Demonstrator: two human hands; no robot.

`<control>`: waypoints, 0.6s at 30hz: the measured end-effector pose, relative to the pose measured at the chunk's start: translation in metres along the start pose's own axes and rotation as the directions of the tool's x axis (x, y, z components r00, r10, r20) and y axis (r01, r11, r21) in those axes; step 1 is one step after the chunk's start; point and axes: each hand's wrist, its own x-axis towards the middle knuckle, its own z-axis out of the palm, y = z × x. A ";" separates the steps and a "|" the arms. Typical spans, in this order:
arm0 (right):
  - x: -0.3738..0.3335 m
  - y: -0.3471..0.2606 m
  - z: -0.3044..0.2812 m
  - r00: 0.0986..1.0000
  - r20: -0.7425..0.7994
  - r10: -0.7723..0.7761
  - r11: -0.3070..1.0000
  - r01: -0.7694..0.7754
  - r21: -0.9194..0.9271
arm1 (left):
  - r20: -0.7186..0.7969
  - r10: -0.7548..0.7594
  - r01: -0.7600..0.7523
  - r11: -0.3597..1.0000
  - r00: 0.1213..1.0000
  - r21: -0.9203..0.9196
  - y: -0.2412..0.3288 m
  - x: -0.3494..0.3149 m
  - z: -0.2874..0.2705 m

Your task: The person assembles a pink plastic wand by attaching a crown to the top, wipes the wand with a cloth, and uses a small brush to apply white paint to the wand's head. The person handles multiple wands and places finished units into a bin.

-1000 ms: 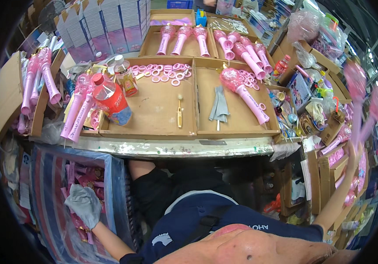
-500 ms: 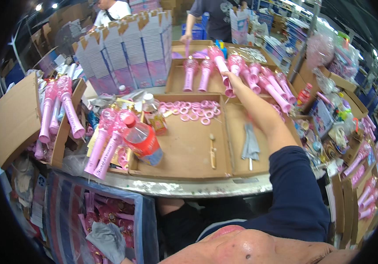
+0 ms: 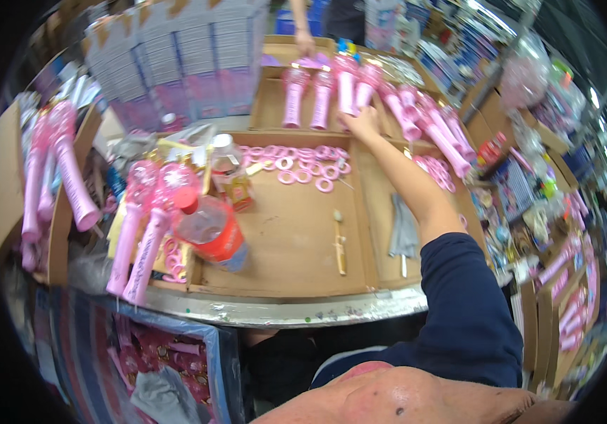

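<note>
My right hand point(image 3: 362, 123) reaches far over the table, with its fingers closed around the lower end of a pink toy wand point(image 3: 367, 83). Close beside it lies another pink wand point(image 3: 346, 81), its handle end by my fingertips. Both have clear, bulbous pink heads pointing away from me. To the left, two similar wands point(image 3: 293, 106) rest apart in the far cardboard tray point(image 3: 264, 113). More wands point(image 3: 430, 127) fan out to the right of my hand. My left hand is out of view.
A cardboard tray point(image 3: 289, 247) holds pink rings point(image 3: 303, 159) and a small brush point(image 3: 339, 244). A red-labelled bottle point(image 3: 211, 233) stands left, near more wands point(image 3: 144, 244). Stacked boxes point(image 3: 183, 67) rise behind. A co-worker's hand point(image 3: 305, 44) is at the far edge. A lined bin point(image 3: 229, 367) stands below.
My right hand has come down and slightly left; the wand it held raised now lies lower among the others. The co-worker's hand has lowered toward the purple pieces. The view has shifted.
</note>
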 end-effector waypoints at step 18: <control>-0.417 0.347 -0.629 0.538 -0.816 0.209 0.193 -0.841 -0.505 | 0.272 -0.330 0.130 0.818 0.904 0.560 -0.148 0.009 0.094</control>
